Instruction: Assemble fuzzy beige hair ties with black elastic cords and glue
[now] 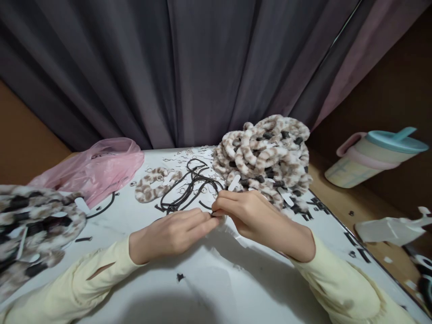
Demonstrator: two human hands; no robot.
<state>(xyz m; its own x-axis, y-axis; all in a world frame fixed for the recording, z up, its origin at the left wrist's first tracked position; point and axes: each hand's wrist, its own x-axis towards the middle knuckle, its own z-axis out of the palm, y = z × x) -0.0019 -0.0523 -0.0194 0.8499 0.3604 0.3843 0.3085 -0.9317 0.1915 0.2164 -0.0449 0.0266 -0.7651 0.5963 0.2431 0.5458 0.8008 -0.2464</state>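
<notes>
My left hand point(177, 231) and my right hand point(248, 211) meet over the middle of the white table, fingertips touching. Both are closed in a pinch on a thin dark cord point(213, 213), of which only a short bit shows between the fingers. Just beyond them lies a loose tangle of black cord point(193, 183). Small metal rings or hooks point(175, 157) are scattered around that tangle. Behind my right hand rises a heap of brown-and-white fluffy loops point(263, 153) with black bands and white tags. One separate fluffy loop point(153, 185) rests left of the cords.
More fluffy loops point(30, 229) are piled at the left. A pink plastic bag point(101, 164) lies behind them. Short black cord pieces point(317, 204) lie along the table's right edge. Beyond it are a lidded cup point(367, 157) and a white bottle point(388, 229). Dark curtains point(202, 67) hang behind.
</notes>
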